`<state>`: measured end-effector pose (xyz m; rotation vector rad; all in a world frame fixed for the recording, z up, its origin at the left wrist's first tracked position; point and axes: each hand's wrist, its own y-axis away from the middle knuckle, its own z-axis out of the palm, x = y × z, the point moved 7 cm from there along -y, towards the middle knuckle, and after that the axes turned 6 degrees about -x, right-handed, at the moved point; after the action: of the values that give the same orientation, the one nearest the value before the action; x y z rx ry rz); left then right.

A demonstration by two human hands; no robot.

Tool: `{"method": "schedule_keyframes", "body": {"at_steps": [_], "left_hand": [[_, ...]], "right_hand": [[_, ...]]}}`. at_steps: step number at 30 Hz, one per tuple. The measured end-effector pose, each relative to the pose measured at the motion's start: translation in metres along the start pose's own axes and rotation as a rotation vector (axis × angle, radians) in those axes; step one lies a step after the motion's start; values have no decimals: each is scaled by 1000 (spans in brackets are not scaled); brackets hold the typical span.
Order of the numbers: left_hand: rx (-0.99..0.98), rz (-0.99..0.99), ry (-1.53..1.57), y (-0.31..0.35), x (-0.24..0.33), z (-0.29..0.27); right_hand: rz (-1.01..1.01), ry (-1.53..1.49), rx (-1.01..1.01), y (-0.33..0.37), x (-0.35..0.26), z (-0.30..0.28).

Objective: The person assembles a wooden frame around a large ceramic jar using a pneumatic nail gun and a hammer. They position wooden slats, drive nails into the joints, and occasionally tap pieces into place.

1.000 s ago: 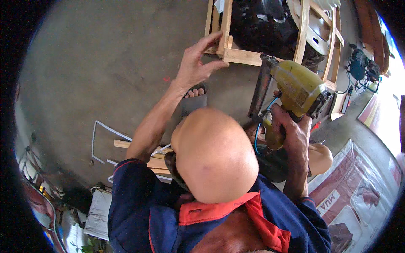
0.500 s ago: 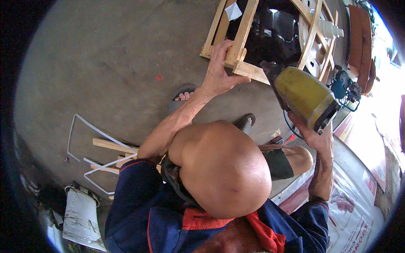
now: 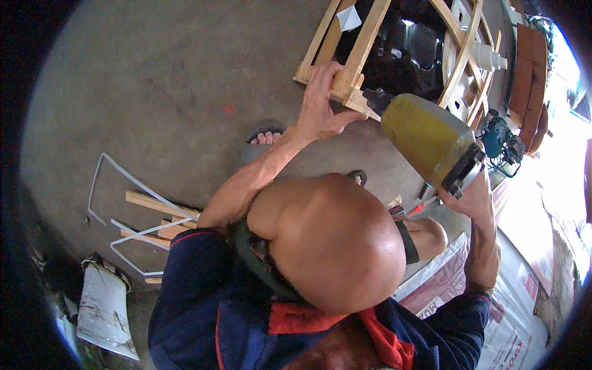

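Lying on the concrete floor (image 3: 135, 80): wooden frame (image 3: 361, 52). Bracing its corner joint with left hand (image 3: 320, 108), fingers gripping the slat. Bringing yellow nail gun (image 3: 428, 139) nose-first to that joint, right hand (image 3: 472, 197) clasped around the handle. Likely needing next: squaring the nose before firing.

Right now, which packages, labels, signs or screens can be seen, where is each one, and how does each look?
Printed sack: flat on the floor at lower right, under the person's right arm; white and pinkish red with dark lettering.
White bag: lower left on the floor, crumpled, plain white plastic.
Paper tag: on the wooden frame at top, small, white, folded.
No screens or signs visible.
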<state>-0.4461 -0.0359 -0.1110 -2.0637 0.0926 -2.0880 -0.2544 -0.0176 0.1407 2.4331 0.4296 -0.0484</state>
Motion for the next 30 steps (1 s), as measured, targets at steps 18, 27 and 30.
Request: {"method": "schedule_keyframes", "body": {"at_steps": [18, 27, 30], "left_hand": [[46, 0, -11, -6, 10, -8], [48, -28, 1, -1, 10, -7], [43, -44, -2, 1, 12, -8]], "right_hand": [[-60, 12, -42, -22, -23, 4], [-24, -96, 45, -20, -38, -6], [-38, -68, -17, -21, -36, -6]]}}
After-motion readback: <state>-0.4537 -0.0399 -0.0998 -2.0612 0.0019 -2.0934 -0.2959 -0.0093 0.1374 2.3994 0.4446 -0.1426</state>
